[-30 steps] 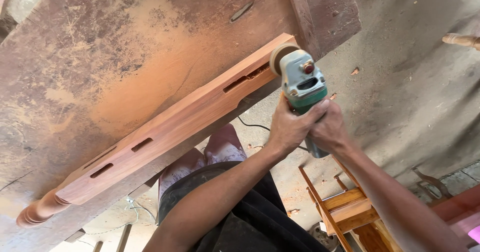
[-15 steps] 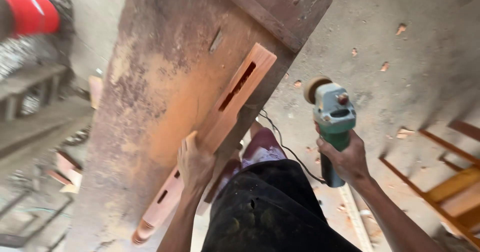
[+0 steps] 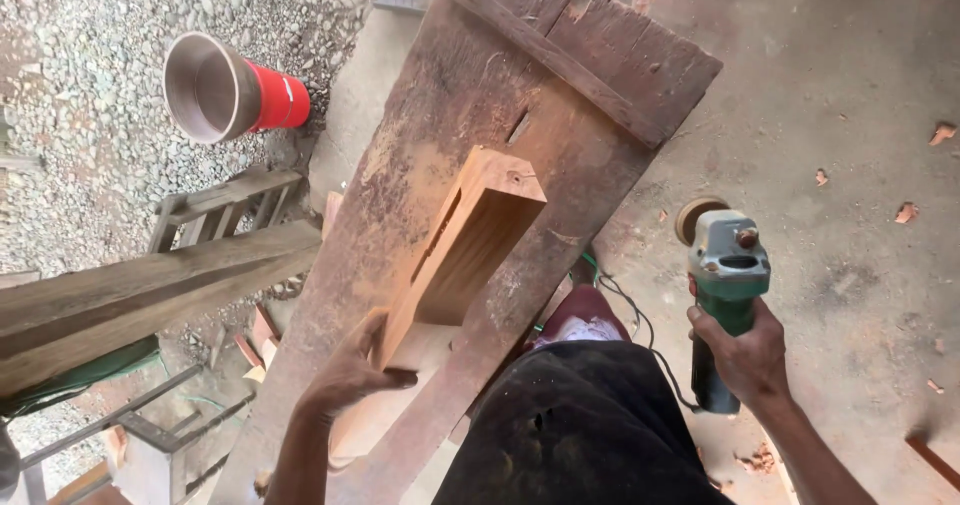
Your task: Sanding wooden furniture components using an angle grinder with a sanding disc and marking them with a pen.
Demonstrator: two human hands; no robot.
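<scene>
Left hand tips the slotted wooden post on edge; right hand holds the angle grinder aside.

My left hand (image 3: 350, 375) clasps the slotted wooden post (image 3: 450, 255) at its near end, centre bench (image 3: 420, 115). It looks stiff, heavy, dusty-slick; I'd hold its flat faces. My right hand (image 3: 745, 355) wraps the angle grinder (image 3: 725, 285) at 3 o'clock. Concrete floor (image 3: 850, 95); a red bucket (image 3: 235, 90) on gravel at 10.

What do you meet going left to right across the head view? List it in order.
Red bucket → left hand → slotted wooden piece on the workbench → green angle grinder in the right hand → wood chips on the floor.
</scene>
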